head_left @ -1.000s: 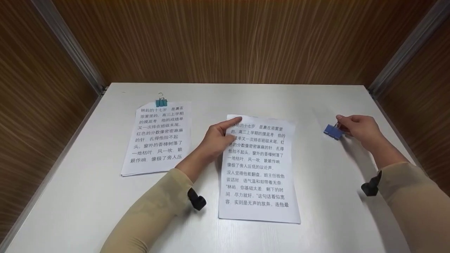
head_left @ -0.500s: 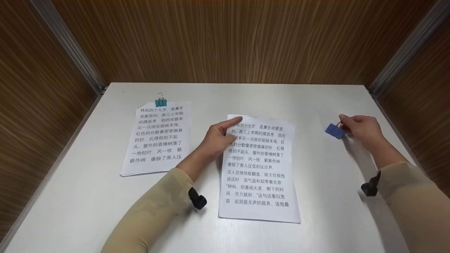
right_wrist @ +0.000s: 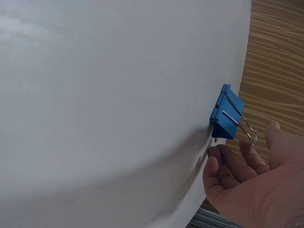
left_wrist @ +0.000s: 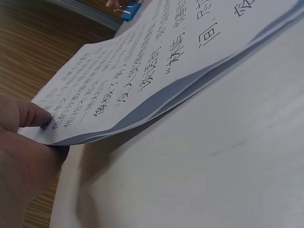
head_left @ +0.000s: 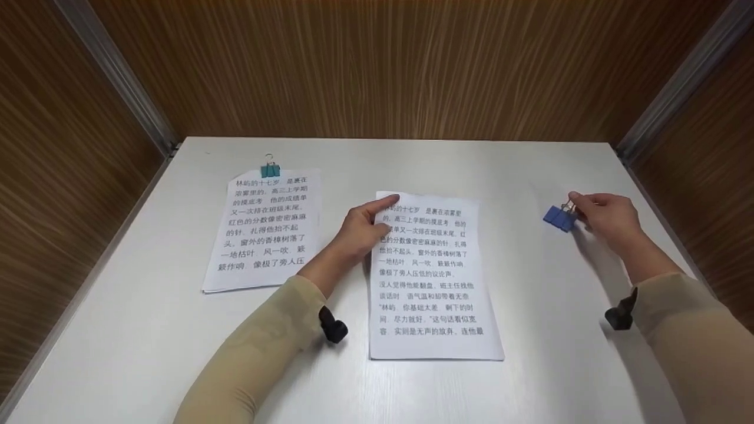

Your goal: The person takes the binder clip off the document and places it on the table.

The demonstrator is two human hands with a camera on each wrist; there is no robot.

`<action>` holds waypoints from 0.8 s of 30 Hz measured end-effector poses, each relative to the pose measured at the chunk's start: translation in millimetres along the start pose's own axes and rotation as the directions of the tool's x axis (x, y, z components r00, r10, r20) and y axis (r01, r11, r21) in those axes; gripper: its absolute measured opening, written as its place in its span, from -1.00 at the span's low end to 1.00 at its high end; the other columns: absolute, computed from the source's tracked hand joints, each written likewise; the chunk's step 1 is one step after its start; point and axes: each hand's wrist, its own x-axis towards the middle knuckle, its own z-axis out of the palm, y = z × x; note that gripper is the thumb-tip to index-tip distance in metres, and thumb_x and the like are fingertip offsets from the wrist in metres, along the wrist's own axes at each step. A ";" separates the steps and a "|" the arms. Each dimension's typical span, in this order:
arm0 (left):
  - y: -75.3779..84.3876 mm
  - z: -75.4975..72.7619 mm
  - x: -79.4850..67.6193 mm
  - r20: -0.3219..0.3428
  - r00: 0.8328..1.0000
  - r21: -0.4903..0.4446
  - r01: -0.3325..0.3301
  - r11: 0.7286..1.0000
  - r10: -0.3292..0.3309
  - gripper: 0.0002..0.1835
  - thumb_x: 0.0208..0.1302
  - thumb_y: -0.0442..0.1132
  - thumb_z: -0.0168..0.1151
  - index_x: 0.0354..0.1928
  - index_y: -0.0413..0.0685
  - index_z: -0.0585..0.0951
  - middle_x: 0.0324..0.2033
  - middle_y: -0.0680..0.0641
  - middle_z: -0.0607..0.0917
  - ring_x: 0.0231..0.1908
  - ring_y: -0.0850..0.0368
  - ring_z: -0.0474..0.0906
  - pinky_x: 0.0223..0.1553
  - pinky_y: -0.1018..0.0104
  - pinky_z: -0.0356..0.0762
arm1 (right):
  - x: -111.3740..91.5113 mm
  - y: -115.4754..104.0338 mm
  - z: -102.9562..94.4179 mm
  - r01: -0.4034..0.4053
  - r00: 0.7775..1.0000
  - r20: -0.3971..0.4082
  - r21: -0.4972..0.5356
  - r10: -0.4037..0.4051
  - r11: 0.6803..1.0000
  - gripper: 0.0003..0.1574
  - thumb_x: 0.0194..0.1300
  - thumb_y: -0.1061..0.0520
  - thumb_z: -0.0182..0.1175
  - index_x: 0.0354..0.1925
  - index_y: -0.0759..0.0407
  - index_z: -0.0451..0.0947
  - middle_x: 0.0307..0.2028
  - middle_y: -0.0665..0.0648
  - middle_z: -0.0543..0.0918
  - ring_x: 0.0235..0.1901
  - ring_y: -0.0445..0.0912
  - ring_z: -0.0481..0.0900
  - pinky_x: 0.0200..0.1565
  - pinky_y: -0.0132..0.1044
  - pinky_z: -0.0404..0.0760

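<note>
My left hand [head_left: 358, 233] pinches a stack of printed sheets [head_left: 433, 294] by its upper left edge. In the left wrist view the thumb [left_wrist: 35, 115] lies on the printed face and the other fingers go under the paper. The long edge of the stack [left_wrist: 156, 102] bows up off the table there, its layers slightly fanned. To the right, my right hand [head_left: 607, 219] holds a blue binder clip [head_left: 559, 218] by a wire handle. In the right wrist view the clip's [right_wrist: 228, 116] two wire handles point toward the fingers, and nothing is in its mouth.
Left of the stack lies another set of printed sheets [head_left: 265, 229], with a teal binder clip [head_left: 270, 170] on its top edge. The white table [head_left: 548, 365] is enclosed by wood-grain panels [head_left: 389, 70] at the back and both sides.
The stack's lower edge has moved slightly away from me, and its top has shifted a little left with my left hand. My right hand and the blue binder clip have barely moved.
</note>
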 end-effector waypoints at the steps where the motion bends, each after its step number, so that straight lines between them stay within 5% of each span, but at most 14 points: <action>1: -0.9 -0.4 0.7 -0.003 1.000 0.001 0.003 1.000 -0.003 -0.24 0.29 -0.65 0.12 0.45 0.14 0.59 0.25 0.01 0.70 -0.05 0.06 0.73 -0.13 0.37 0.64 | -0.3 -0.1 -0.4 0.006 1.000 -0.006 0.003 -0.006 1.000 0.30 0.42 -0.62 -0.02 0.58 0.39 0.21 0.44 0.47 0.43 0.42 0.26 0.43 0.45 0.14 0.39; 7: -3.5 -1.0 2.2 0.002 0.999 0.071 0.038 0.997 -0.038 -0.22 0.31 -0.62 0.08 0.54 0.09 0.48 0.42 0.04 0.55 0.26 0.19 0.55 0.39 0.27 0.39 | -5.3 -2.8 -4.0 0.058 0.988 -0.140 -0.024 -0.060 0.998 0.28 0.49 -0.53 0.00 0.69 0.30 -0.10 0.52 0.56 0.23 0.48 0.40 0.31 0.44 0.26 0.34; 16: -1.7 -0.2 5.9 0.003 0.997 0.207 0.081 0.975 -0.083 -0.24 0.37 -0.58 0.10 0.56 0.12 0.46 0.57 0.03 0.36 0.56 0.11 0.21 0.60 0.17 0.00 | -19.1 -20.2 1.6 0.159 0.958 -0.230 -0.079 -0.173 0.984 0.23 0.51 -0.43 0.10 0.70 0.25 -0.12 0.55 0.55 0.17 0.54 0.37 0.21 0.47 0.30 0.25; 20: 3.0 -0.6 7.0 0.017 0.997 0.339 0.064 0.939 -0.075 -0.28 0.41 -0.48 0.20 0.58 0.06 0.42 0.59 0.00 0.34 0.62 0.06 0.09 0.62 0.17 -0.05 | -31.7 -30.4 11.1 0.228 0.949 -0.195 -0.118 -0.248 0.966 0.25 0.47 -0.44 0.16 0.71 0.22 -0.08 0.55 0.53 0.20 0.52 0.39 0.23 0.43 0.35 0.30; 24: 10.5 -1.0 4.3 0.034 0.998 0.504 0.031 0.863 -0.056 -0.27 0.44 -0.33 0.30 0.61 0.01 0.36 0.57 -0.11 0.36 0.60 -0.01 0.15 0.60 0.16 0.04 | -49.7 -41.1 25.5 0.308 0.932 -0.138 -0.182 -0.334 0.934 0.21 0.47 -0.42 0.21 0.68 0.25 0.01 0.53 0.53 0.25 0.49 0.43 0.26 0.39 0.39 0.34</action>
